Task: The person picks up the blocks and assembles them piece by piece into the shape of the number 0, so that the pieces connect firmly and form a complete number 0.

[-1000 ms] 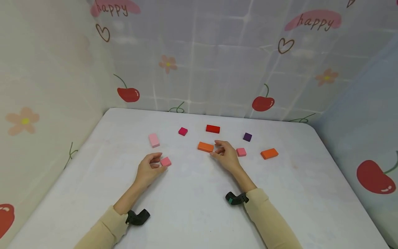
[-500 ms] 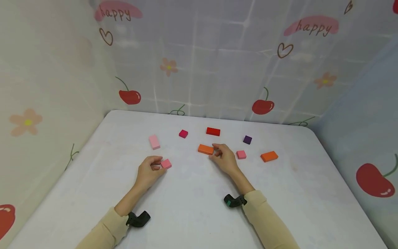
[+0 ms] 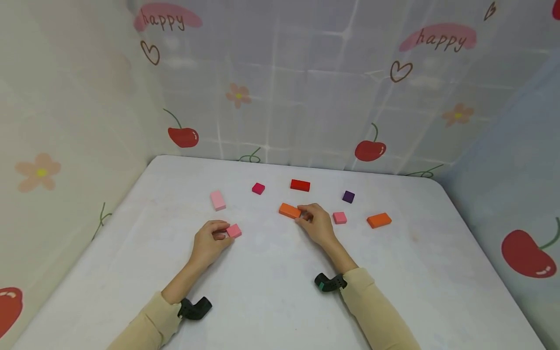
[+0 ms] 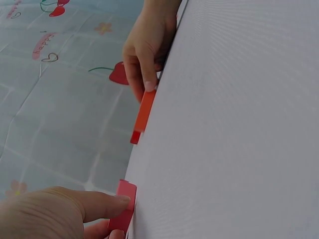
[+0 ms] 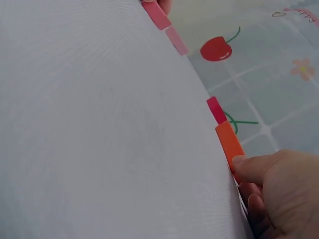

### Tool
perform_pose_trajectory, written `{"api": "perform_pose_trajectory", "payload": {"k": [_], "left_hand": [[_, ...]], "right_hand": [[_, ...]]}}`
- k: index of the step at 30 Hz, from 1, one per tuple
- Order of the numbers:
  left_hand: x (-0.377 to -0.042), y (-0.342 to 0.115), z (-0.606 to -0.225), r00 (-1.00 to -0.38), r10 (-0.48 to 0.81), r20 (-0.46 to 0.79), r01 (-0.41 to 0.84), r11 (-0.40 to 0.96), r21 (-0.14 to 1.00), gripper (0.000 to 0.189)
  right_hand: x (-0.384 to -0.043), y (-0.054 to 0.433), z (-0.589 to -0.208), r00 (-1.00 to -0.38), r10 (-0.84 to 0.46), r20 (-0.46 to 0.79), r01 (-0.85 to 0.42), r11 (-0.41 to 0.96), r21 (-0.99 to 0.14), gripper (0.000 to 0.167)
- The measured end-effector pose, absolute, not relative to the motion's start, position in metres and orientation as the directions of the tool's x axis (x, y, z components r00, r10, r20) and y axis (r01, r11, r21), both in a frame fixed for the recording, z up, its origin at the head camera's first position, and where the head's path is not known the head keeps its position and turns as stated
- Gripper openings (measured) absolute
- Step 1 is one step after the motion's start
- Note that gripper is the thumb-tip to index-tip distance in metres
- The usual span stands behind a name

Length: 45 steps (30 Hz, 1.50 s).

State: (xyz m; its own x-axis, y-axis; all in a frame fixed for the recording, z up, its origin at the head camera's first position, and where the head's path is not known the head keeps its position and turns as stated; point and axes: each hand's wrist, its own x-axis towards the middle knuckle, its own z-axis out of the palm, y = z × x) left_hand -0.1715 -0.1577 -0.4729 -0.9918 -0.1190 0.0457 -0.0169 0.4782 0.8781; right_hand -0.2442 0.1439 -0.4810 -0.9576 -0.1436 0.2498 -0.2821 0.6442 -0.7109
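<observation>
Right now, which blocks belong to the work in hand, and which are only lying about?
In the work:
pink block (left hand), orange block (right hand).

Seemingly lying about, untouched:
pale pink block, magenta block, red block, purple block, second pink block, second orange block.

Beige sleeves (image 3: 375, 307); black wrist cameras (image 3: 196, 309), seemingly elbow-shaped.

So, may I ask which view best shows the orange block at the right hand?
The right wrist view: the orange block appears largest there, though fingers cover part. The head view shows it small, from above; the left wrist view, as a narrow strip.
</observation>
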Motion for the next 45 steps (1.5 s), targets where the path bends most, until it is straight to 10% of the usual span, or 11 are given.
{"api": "perform_pose_trajectory", "payload": {"k": [45], "left_hand": [[-0.133, -0.122, -0.455, -0.999, 0.039, -0.023, -0.006, 0.4, 0.916, 0.028]], "right_hand": [[-0.122, 0.173, -0.462, -0.855, -0.484, 0.185, -0.417, 0.43, -0.8, 0.031]]}}
